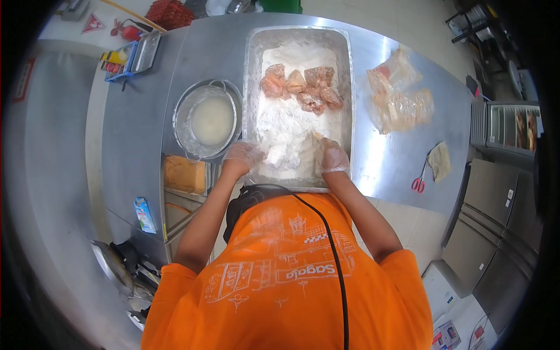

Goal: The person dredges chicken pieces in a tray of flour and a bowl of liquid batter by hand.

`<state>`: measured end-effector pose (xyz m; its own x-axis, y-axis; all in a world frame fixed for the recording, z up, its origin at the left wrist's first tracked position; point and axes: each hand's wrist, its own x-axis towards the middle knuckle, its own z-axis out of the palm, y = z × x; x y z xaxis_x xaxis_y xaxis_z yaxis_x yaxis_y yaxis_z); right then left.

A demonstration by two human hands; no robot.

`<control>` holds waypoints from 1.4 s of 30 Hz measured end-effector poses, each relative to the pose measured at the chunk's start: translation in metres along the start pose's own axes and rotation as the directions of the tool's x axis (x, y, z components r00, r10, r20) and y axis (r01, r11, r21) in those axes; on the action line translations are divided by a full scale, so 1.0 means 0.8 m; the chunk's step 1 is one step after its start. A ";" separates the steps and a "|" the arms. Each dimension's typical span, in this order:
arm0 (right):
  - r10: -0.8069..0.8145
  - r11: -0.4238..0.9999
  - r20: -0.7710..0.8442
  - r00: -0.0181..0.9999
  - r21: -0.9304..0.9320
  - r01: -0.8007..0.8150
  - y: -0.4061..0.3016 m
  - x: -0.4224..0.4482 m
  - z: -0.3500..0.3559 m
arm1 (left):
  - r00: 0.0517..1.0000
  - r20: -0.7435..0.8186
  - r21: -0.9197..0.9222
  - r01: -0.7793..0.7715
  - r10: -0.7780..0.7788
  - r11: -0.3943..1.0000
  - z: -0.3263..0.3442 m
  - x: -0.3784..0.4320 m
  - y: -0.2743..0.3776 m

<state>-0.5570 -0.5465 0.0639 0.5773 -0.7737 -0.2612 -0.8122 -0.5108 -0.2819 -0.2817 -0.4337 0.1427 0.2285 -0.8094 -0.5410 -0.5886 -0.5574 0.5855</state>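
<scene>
A deep metal tray (352, 87) of white flour (280, 118) lies directly before me. Raw, seasoned meat pieces (313, 87), apparently chicken, sit across its far half. Heavily floured lumps (282, 153) lie in the near half. My left hand (244, 155), in a clear plastic glove, is at the tray's left wall, its fingers beside those lumps. My right hand (334, 155), gloved likewise, is inside the near right part of the tray. A small tan bit (317, 135) shows at its fingertips. Whether either hand grips something is hidden by the gloves and flour.
Left of the tray stands a metal pot (177, 127) of cloudy liquid (213, 120). Crumpled plastic bags (400, 98), red-handled scissors (418, 183) and a cloth (439, 162) lie on the steel table (385, 162) at right. A pan of orange-brown powder (183, 175) sits lower left, near a carton (144, 214).
</scene>
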 end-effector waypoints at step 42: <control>0.531 0.682 -0.139 0.836 0.657 -0.323 -0.236 -0.027 -0.103 | 0.850 -0.117 0.281 -0.468 0.514 0.838 -0.177 0.082 -0.294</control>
<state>-0.4231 -0.4640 0.1989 0.0399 -0.9701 -0.2392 -0.6843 0.1479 -0.7140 -0.0184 -0.3821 0.0547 -0.0172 -0.9960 -0.0881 -0.8183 -0.0366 0.5737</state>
